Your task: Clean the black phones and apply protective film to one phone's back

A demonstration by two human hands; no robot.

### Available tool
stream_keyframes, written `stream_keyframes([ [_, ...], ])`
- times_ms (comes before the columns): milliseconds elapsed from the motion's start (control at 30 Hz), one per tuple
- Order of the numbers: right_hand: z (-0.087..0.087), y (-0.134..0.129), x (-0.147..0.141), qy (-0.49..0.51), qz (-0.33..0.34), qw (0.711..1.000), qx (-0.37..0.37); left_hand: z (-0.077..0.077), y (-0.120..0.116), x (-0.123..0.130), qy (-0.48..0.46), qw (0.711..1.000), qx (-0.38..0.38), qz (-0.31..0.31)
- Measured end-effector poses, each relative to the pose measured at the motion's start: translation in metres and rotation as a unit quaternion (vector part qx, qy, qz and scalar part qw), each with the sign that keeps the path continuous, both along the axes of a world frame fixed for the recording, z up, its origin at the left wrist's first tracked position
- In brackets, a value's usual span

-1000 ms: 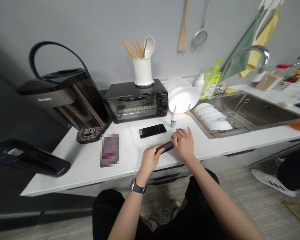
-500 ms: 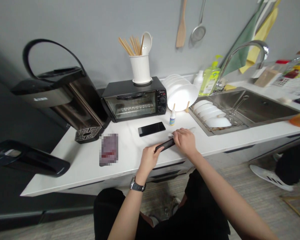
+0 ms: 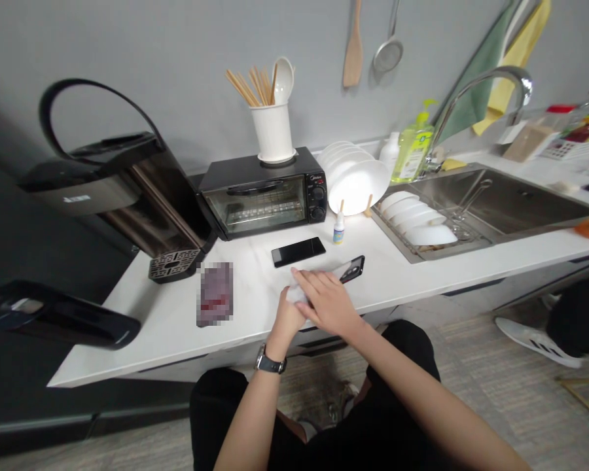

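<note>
Above counter (image 3: 252, 304), right hand (image 3: 328, 302) holds tissue (image 3: 297, 294) over phone (image 3: 354, 269).

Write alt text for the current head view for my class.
A person's right hand overlaps their left hand, whitish material showing between them and a flat black-edged object beside them. Behind, on the white countertop, are a flat black rectangular phone and a small white plastic bottle.
</note>
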State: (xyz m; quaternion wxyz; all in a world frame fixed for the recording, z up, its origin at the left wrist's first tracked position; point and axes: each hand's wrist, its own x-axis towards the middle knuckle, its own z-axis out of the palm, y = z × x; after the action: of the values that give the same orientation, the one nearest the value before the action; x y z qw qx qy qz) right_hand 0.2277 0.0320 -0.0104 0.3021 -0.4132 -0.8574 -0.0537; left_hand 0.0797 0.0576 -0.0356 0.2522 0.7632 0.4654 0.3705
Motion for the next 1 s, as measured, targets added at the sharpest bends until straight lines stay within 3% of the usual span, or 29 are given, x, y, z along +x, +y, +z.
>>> stream_keyframes([
  [100, 0.002, 0.024, 0.048, 0.022, -0.105, 0.994, -0.006, 0.008, -0.002, 0.004, -0.024, 0.999, -0.046, -0.003],
  [167, 0.005, 0.033, 0.066, 0.042, -0.160, 0.986, -0.009, 0.013, -0.004, 0.007, -0.033, 0.997, -0.070, -0.002],
  [267, 0.005, 0.025, 0.050, 0.091, -0.192, 0.977, 0.011, 0.013, -0.005, 0.008, -0.033, 0.997, -0.072, -0.003],
  [333, 0.001, 0.009, 0.017, 0.119, -0.161, 0.980, 0.022, 0.009, -0.004, 0.006, -0.026, 0.998, -0.063, 0.003],
  [400, -0.003, -0.009, -0.017, 0.104, -0.075, 0.992, 0.001, 0.004, -0.002, 0.003, -0.015, 0.998, -0.056, 0.020],
  [500, -0.005, -0.020, -0.035, 0.053, -0.002, 0.999, -0.001, 0.000, 0.000, -0.002, -0.003, 0.998, -0.058, 0.026],
  [567, -0.005, -0.011, -0.017, 0.026, -0.016, 0.999, 0.013, 0.002, -0.001, -0.003, 0.001, 0.998, -0.062, 0.014],
  [700, 0.001, 0.019, 0.047, 0.028, -0.153, 0.988, 0.013, 0.012, -0.007, 0.002, -0.028, 0.997, -0.067, -0.013],
  [767, 0.004, 0.025, 0.060, 0.042, -0.204, 0.978, 0.011, 0.014, -0.008, 0.006, -0.046, 0.996, -0.067, -0.024],
  [833, 0.005, 0.020, 0.048, 0.076, -0.221, 0.972, 0.015, 0.013, -0.007, 0.007, -0.047, 0.996, -0.067, -0.026],
  [900, 0.003, 0.005, 0.016, 0.114, -0.192, 0.975, 0.013, 0.008, -0.004, 0.006, -0.031, 0.997, -0.069, -0.016],
  [1000, -0.003, -0.019, -0.035, 0.092, -0.060, 0.994, -0.002, -0.001, 0.000, 0.002, -0.002, 0.997, -0.073, 0.012],
])
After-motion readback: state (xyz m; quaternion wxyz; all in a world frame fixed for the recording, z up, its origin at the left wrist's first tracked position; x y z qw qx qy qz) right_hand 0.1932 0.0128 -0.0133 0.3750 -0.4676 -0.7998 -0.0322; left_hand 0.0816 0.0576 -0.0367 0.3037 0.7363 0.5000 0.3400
